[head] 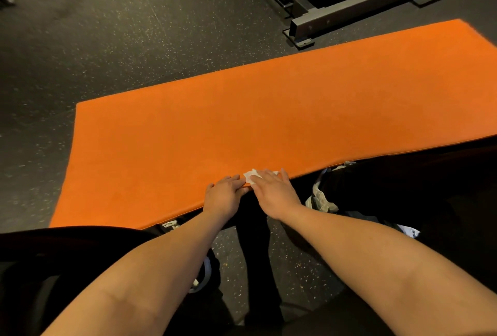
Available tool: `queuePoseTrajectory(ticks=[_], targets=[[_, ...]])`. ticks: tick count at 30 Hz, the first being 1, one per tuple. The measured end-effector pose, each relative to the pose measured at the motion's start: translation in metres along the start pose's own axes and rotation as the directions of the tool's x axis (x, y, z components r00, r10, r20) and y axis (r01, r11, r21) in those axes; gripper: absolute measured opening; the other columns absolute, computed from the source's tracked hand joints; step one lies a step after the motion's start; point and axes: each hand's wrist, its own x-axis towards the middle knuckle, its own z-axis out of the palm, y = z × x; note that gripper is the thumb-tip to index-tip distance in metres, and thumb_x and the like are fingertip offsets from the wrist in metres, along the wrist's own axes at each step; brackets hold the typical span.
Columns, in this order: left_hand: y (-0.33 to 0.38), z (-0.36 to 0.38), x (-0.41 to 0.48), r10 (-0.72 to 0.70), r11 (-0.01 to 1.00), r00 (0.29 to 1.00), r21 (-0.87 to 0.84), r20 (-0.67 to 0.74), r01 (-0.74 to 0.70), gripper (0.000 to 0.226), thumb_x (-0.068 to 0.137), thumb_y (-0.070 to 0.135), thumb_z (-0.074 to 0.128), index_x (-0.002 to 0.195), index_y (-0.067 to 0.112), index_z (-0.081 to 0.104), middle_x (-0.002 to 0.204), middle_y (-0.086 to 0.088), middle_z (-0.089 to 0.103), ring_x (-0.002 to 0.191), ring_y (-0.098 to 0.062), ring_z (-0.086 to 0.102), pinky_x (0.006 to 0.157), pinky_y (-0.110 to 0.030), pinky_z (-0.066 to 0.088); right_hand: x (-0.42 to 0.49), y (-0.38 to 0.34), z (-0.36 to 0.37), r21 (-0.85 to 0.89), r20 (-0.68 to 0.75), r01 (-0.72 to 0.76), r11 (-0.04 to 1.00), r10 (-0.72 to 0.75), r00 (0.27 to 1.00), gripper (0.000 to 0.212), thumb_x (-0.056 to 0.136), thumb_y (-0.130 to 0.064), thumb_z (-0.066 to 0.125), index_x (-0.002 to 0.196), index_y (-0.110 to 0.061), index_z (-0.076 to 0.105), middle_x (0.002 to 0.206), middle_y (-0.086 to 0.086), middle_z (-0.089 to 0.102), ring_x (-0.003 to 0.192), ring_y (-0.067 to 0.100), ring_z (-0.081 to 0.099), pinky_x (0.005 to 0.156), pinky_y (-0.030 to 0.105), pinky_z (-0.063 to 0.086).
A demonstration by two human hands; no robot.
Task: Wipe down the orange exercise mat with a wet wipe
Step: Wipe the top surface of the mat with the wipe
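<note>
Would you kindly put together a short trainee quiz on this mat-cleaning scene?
1. True or false: the wet wipe lies at the far edge of the orange exercise mat.
2. Which hand presses flat on the wipe? A) left B) right C) neither
3. Fill in: beyond the mat's far edge sits a black metal equipment ____.

Key:
1. False; it lies at the near edge.
2. B; the right hand covers it, and the left hand rests beside it.
3. frame
</note>
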Motion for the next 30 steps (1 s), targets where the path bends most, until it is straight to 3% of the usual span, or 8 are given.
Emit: queuePoseTrajectory(ticks=[6,10,13,15,17,20,26,30], targets=[[-0.003,-0.002,0.002,0.049,0.999,0.998,-0.015,-0.027,-0.049,0.041,0.104,0.042,0.049,0.144,0.036,0.053,0.154,0.007,0.045,0.144,-0.018,0.039,0.112,-0.048,0.037,0.006,0.008,-0.009,0.016,-0.035,-0.306,0.952,0.306,0.951,0.057,0.109,-0.043,0.012,0.158,-0.021,0.031,0.169,0.001,0.015,0.157,0.022,0.001,0.125,0.050,-0.007],[-0.004,-0.004,-0.003,0.066,0.995,0.995,-0.064,-0.070,-0.070,0.033,0.101,0.040,0.056,0.132,0.035,0.065,0.142,0.010,0.059,0.129,-0.016,0.055,0.095,-0.034,0.049,0.011,-0.019,-0.007,0.078,0.049,-0.114,0.990,0.110,0.993,0.047,0.110,-0.034,0.023,0.147,-0.021,0.050,0.163,0.004,0.032,0.153,0.024,0.021,0.125,0.049,0.008],[-0.011,-0.001,-0.004,0.069,0.975,0.993,-0.205,-0.095,-0.087,0.028,0.098,0.031,0.063,0.125,0.026,0.069,0.123,-0.002,0.071,0.112,-0.027,0.064,0.080,-0.033,0.050,0.017,-0.022,-0.006,0.122,0.187,-0.036,0.992,0.012,0.982,0.047,0.111,-0.031,0.025,0.154,-0.022,0.042,0.164,0.003,0.032,0.151,0.024,0.025,0.124,0.052,0.006],[-0.017,0.001,-0.004,0.008,0.968,0.997,-0.251,-0.076,-0.027,0.043,0.096,0.032,0.066,0.136,0.018,0.061,0.136,-0.006,0.063,0.125,-0.027,0.056,0.095,-0.032,0.044,0.027,-0.013,0.000,0.066,0.210,-0.068,0.995,0.053,0.976,0.048,0.111,-0.033,0.024,0.156,-0.023,0.036,0.167,0.002,0.022,0.155,0.023,0.014,0.124,0.055,0.002],[-0.024,0.005,0.000,-0.055,0.993,0.998,-0.106,-0.038,0.051,0.057,0.097,0.049,0.058,0.146,0.022,0.052,0.154,-0.003,0.045,0.144,-0.026,0.035,0.116,-0.041,0.027,0.039,-0.001,0.005,0.033,0.180,-0.232,0.972,0.222,0.958,0.051,0.110,-0.034,0.021,0.160,-0.024,0.024,0.170,0.001,0.007,0.157,0.022,0.000,0.123,0.056,-0.002],[-0.028,0.010,0.006,-0.128,0.992,0.992,0.010,0.009,0.128,0.060,0.097,0.060,0.043,0.150,0.033,0.044,0.163,0.006,0.028,0.153,-0.023,0.014,0.123,-0.048,0.007,0.054,0.005,0.012,0.032,0.158,-0.387,0.922,0.377,0.913,0.054,0.110,-0.033,0.018,0.162,-0.023,0.011,0.170,0.001,-0.005,0.156,0.023,-0.011,0.123,0.055,-0.007],[-0.036,0.022,0.001,-0.084,0.989,0.996,-0.120,-0.026,0.080,0.053,0.107,0.032,0.037,0.157,0.016,0.033,0.164,-0.003,0.027,0.154,-0.022,0.015,0.125,-0.041,0.012,0.051,-0.036,0.046,0.047,0.188,0.040,0.998,-0.048,0.981,0.051,0.111,-0.032,0.021,0.162,-0.027,0.018,0.170,-0.004,0.007,0.156,0.015,-0.001,0.124,0.052,-0.004],[-0.041,0.029,-0.002,-0.060,0.996,0.997,-0.063,-0.040,0.057,0.051,0.109,0.031,0.032,0.157,0.015,0.032,0.165,-0.003,0.024,0.154,-0.023,0.013,0.125,-0.040,0.011,0.053,0.003,0.038,-0.036,0.137,-0.037,0.999,0.041,0.990,0.055,0.110,-0.041,0.015,0.163,-0.026,0.011,0.170,-0.002,-0.001,0.156,0.018,-0.007,0.123,0.055,-0.008]])
